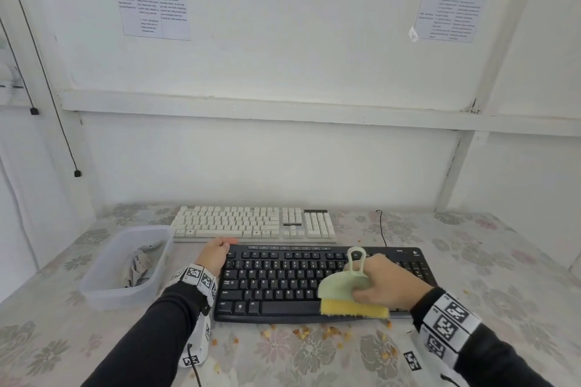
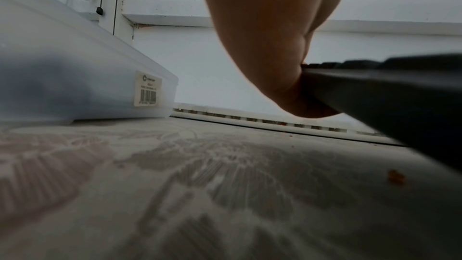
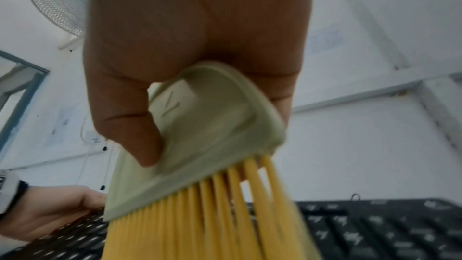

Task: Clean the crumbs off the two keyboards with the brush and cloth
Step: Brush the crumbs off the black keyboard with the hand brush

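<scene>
A black keyboard (image 1: 283,286) lies near the table's front, with a white keyboard (image 1: 251,225) behind it. My right hand (image 1: 383,281) grips a pale green brush (image 1: 344,284) with yellow bristles (image 1: 353,308) that touch the black keyboard's front edge; in the right wrist view the brush (image 3: 200,131) fills the middle. My left hand (image 1: 217,253) holds the black keyboard's far left corner, thumb on top; the left wrist view shows the hand (image 2: 270,46) against the keyboard's edge (image 2: 387,102). Orange crumbs (image 1: 301,333) lie on the cloth in front. A grey cloth (image 1: 138,267) sits in a tub.
A translucent plastic tub (image 1: 103,287) stands at the left of the keyboards. A flowered tablecloth (image 1: 487,261) covers the table. A black cable (image 1: 382,226) runs from the wall behind. White wall close behind the white keyboard.
</scene>
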A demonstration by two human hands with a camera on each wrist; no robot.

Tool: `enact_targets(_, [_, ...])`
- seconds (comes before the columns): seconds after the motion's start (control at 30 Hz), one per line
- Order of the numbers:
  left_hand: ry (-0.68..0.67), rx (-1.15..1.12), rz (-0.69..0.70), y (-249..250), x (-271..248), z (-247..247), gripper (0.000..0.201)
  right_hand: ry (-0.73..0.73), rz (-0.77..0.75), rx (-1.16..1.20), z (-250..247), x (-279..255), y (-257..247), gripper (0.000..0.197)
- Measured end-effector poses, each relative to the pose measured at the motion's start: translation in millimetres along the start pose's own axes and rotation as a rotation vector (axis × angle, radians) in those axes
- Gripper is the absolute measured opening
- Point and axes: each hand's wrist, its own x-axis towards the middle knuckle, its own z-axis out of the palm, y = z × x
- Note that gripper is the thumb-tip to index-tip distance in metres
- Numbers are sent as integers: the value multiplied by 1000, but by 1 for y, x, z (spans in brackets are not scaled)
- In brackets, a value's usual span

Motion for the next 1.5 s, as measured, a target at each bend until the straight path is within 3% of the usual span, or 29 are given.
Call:
enact_targets(0.1, [6, 2, -7, 1, -1, 1, 36, 5, 9, 5, 5, 2, 11, 16])
enact_targets(0.27, [8, -20, -10, 1, -1, 1, 36, 52, 140, 10, -13, -20, 52, 38])
enact_targets(0.53, [22, 22, 3, 0, 0, 1, 36, 147, 378, 47, -43, -58, 100, 32])
enact_targets(0.73, [26, 19, -6, 1, 1, 2, 36, 109, 149, 169, -26, -38, 67, 46])
enact_targets(0.83, [30, 28, -17, 1, 0, 2, 36, 92, 117, 189, -17, -29, 66, 48])
enact_targets(1.03, [34, 29, -20, 3, -1, 3, 32, 126, 345, 123, -36, -57, 105, 45])
enact_targets(1.1, [39, 30, -20, 3, -1, 3, 34, 120, 420, 112, -46, -71, 114, 36])
enact_targets(1.3, [31, 22, -46, 2, 0, 3, 32, 307, 612, 76, -66, -79, 119, 12])
enact_targets(1.4, [26, 35, -46, 0, 3, 4, 33, 436, 616, 70, -69, -58, 107, 14])
enact_targets(1.5, [11, 35, -66, 1, 1, 4, 32, 460, 608, 125, -60, -30, 99, 26])
